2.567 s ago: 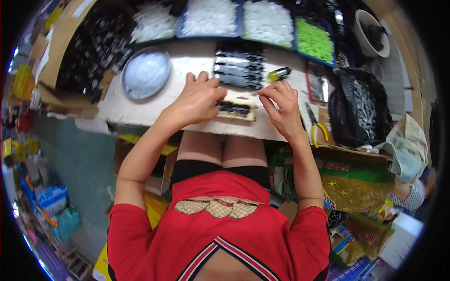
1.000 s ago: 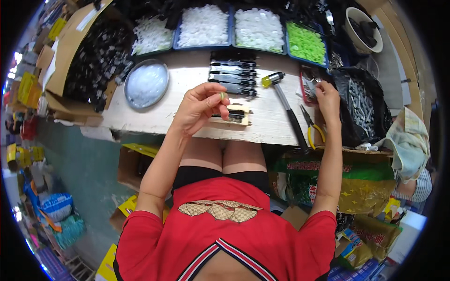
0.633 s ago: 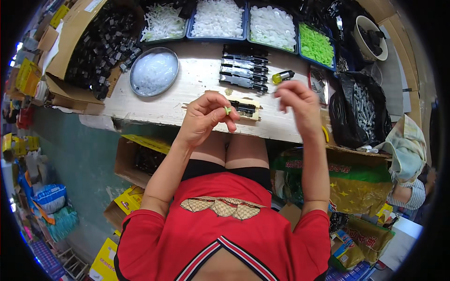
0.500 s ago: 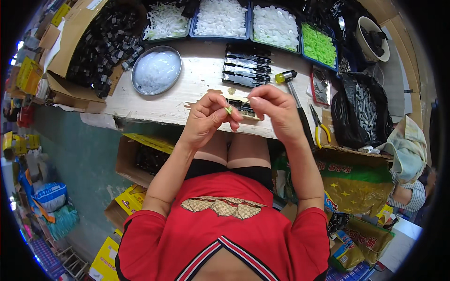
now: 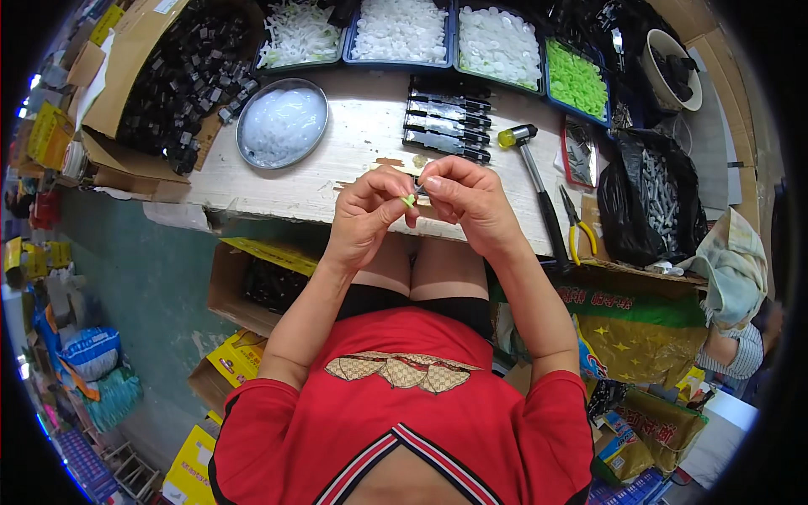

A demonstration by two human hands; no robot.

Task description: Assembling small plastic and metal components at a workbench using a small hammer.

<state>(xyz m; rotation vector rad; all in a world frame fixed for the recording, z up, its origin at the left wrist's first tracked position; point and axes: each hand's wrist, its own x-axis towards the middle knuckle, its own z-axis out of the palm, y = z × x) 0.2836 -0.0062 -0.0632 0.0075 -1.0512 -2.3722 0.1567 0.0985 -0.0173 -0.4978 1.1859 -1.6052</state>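
Over the table's near edge, my left hand [image 5: 370, 212] is closed in a pinch on a small light-green plastic part [image 5: 409, 201]. Close beside it, my right hand [image 5: 468, 202] is also closed, thumb against forefinger; what lies between those fingertips is too small to make out. The two hands nearly touch. Partly hidden behind them, a dark piece on the table shows only in bits. Just beyond lie several black flat parts [image 5: 447, 126] in a stacked row. To the right of my right hand rests a hammer [image 5: 539, 181] with a yellow end and black grip.
Trays of white pieces [image 5: 399, 34] and green pieces [image 5: 577, 80] line the back. A round metal dish [image 5: 282, 124] stands left, near a carton of black parts [image 5: 185, 80]. Yellow-handled pliers [image 5: 581, 236] and a black bag of metal pins [image 5: 656, 198] lie right.
My right hand has moved left and closer to my left hand. The green part remains in my left fingers. The view has shifted slightly.
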